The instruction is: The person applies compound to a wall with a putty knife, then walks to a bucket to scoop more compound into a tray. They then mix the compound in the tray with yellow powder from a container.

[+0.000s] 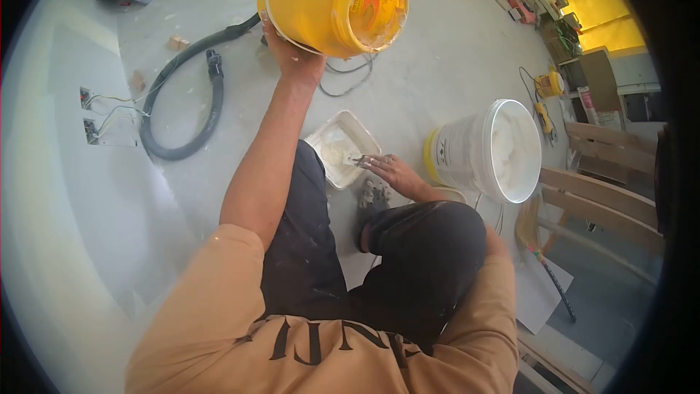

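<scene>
My left hand holds up a yellow bucket from beneath, its fingers partly hidden behind it. The bucket is tipped on its side, its open mouth facing right, with pale residue around the rim. Lower down, my right hand is closed on a small putty knife at the right edge of a shallow white tray. Some whitish material lies in the tray. To the right of that hand is a large white bucket with pale material inside.
A grey hose curls over the floor on the left, near wall sockets with loose wires. Wooden slats and a brush are on the right. Another yellow bucket stands farther back.
</scene>
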A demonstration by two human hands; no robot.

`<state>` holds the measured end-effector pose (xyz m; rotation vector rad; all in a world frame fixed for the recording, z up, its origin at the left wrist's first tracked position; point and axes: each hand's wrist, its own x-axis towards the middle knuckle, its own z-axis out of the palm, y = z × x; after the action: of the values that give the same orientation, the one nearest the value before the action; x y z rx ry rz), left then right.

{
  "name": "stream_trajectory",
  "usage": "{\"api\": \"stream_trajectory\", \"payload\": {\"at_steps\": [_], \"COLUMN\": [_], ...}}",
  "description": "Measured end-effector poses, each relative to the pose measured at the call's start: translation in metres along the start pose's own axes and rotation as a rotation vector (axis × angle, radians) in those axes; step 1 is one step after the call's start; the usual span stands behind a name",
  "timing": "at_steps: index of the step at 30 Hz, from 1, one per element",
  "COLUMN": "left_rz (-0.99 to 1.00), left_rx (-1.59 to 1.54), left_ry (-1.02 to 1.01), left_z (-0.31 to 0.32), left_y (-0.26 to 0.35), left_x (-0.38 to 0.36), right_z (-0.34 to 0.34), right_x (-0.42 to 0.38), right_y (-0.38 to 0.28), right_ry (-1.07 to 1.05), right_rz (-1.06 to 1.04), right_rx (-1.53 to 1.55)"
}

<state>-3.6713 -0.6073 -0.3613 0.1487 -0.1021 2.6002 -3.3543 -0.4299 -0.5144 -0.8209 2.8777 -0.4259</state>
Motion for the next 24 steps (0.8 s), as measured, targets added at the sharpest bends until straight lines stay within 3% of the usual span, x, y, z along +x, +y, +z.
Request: {"api": "stream_trajectory", "payload": {"at_steps": [8,10,11,13,17,19,20,22,24], "left_rz": [0.028,0.353,0.343,0.04,-0.026,0.223,0.22,0.431,0.353], "left_rx": [0.134,0.822,0.819,0.107,0.018,0.592,0.591,1.223,1.049], "left_ry": [0.011,-0.052,-0.048,0.016,0.019,0.023,0.025,-0.143,-0.092], "left_z": [-0.014,-0.009,-0.015,-0.027,-0.038,-0.043,-0.044,-0.048,-0.039], "left_y": [0.015,0.015,0.018,0.028,0.028,0.022,0.02,0.02,0.014], "left_x": [0.01,0.007,0.009,0.016,0.024,0.025,0.024,0.024,0.023], "right_z": [0.045,0.046,0.048,0.05,0.052,0.044,0.041,0.04,0.045], "right_x": [-0.025,-0.025,-0.027,-0.035,-0.051,-0.056,-0.057,-0.057,-0.058], "right_y": [-0.014,-0.011,-0.013,-0.014,-0.021,-0.027,-0.03,-0.034,-0.032], "right_ry": [0.041,0.026,0.008,-0.017,-0.011,-0.001,0.019,0.043,0.049], "right_rz": [0.108,0.116,0.136,0.159,0.164,0.17,0.193,0.227,0.239], "right_rx": [-0.034,-0.087,-0.058,-0.029,0.019,0.025,0.037,0.048,0.033]}}
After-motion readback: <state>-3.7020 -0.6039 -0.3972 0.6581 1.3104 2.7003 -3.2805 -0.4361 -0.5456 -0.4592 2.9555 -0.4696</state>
